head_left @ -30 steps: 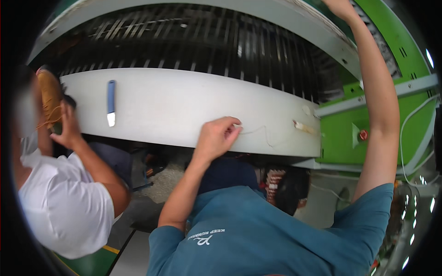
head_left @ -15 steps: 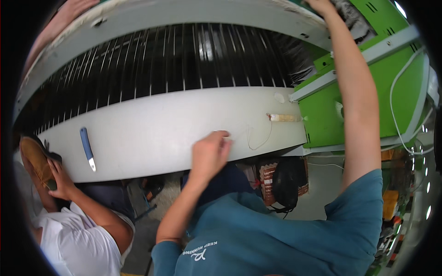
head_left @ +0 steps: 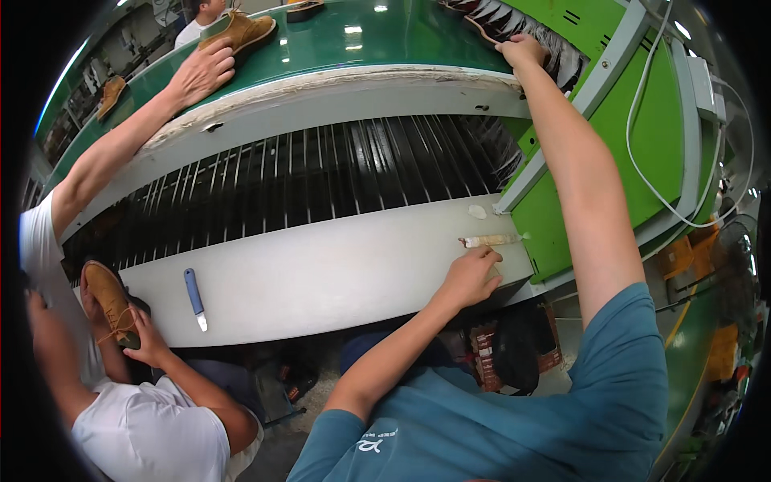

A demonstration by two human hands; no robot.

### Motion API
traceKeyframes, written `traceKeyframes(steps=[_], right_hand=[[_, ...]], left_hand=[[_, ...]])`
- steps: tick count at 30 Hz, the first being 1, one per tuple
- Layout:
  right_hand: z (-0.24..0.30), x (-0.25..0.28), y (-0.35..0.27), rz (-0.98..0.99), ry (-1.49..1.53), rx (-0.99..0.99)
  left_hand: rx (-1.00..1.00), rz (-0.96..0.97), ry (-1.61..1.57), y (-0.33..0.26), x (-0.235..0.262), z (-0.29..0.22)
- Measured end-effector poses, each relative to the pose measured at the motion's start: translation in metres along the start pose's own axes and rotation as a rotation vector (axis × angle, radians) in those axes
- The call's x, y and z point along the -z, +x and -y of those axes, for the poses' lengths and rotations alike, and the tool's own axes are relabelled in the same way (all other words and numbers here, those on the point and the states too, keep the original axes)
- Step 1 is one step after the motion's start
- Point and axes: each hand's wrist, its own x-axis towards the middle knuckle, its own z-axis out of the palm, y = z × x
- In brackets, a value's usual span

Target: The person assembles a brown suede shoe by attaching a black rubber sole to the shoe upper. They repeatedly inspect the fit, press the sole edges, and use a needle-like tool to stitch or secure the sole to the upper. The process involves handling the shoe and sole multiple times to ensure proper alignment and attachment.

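My left hand (head_left: 471,278) is over the right end of the white board (head_left: 265,297), palm down. Its fingers are bent and apart, with the fingertips right beside a pale, wrapped stick (head_left: 493,239); I see nothing held. Up at the far right, my right hand (head_left: 525,53) grips the edge of a dark shoe (head_left: 487,35) with a tan rim. This shoe is on the green belt (head_left: 377,52), against grey-black bristles (head_left: 562,52) in the opening of a green machine. My fingers hide part of it.
A blue-handled knife (head_left: 193,296) lies on the board's left. At left one person holds a tan shoe (head_left: 107,299); another person's hand (head_left: 202,74) touches a tan shoe (head_left: 245,32) on the belt. Metal rods (head_left: 305,173) span a dark gap. A white cable (head_left: 642,153) hangs right.
My left hand has moved right, to the wrapped stick. The view has tilted up, bringing the green belt and the shoe at my right hand into sight.
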Motion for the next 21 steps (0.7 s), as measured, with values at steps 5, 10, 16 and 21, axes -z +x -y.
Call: traceKeyframes(steps=[5, 10, 16, 21], right_hand=[[0.004, 0.021, 0.004, 0.165, -0.225, -0.012], [0.025, 0.008, -0.002, 0.136, -0.374, -0.081], [0.017, 0.005, 0.01, -0.289, 0.476, 0.109], [0.047, 0.037, -0.01, -0.036, 1.09, 0.121]], left_hand=[[-0.061, -0.239, 0.188, -0.037, 0.051, -0.004], [0.19, -0.244, 0.029, -0.093, 0.133, -0.008], [0.313, -0.47, -0.117, -0.152, 0.19, -0.002], [0.211, -0.583, -0.125, -0.146, 0.222, -0.014]])
